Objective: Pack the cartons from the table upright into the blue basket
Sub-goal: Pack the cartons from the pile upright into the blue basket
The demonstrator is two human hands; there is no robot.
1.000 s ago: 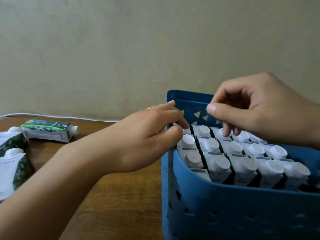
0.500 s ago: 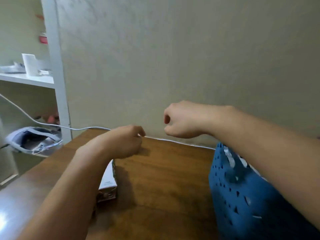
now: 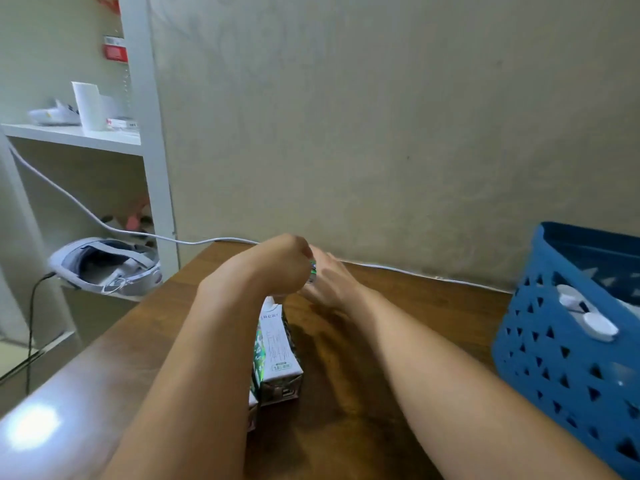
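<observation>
Two green-and-white cartons lie side by side on the wooden table (image 3: 398, 306): one (image 3: 278, 355) in plain view, the other (image 3: 254, 382) mostly hidden under my left forearm. My left hand (image 3: 277, 265) is curled at their far end, and a small green-and-white piece of a third carton (image 3: 313, 273) shows at its fingertips. My right hand (image 3: 330, 278) lies just beyond, touching that spot, its fingers hidden behind the left hand. The blue basket (image 3: 554, 358) stands at the right edge, with white carton caps (image 3: 597, 325) showing over its rim.
A white cable (image 3: 207, 241) runs along the table's back edge by the wall. A white shelf unit (image 3: 149, 150) with a grey headset (image 3: 104, 268) stands to the left of the table. The table's left edge is close to my left arm.
The view has swung left, away from the basket. Both hands left the packed cartons, crossed the table and came together at the far end of the lying cartons.
</observation>
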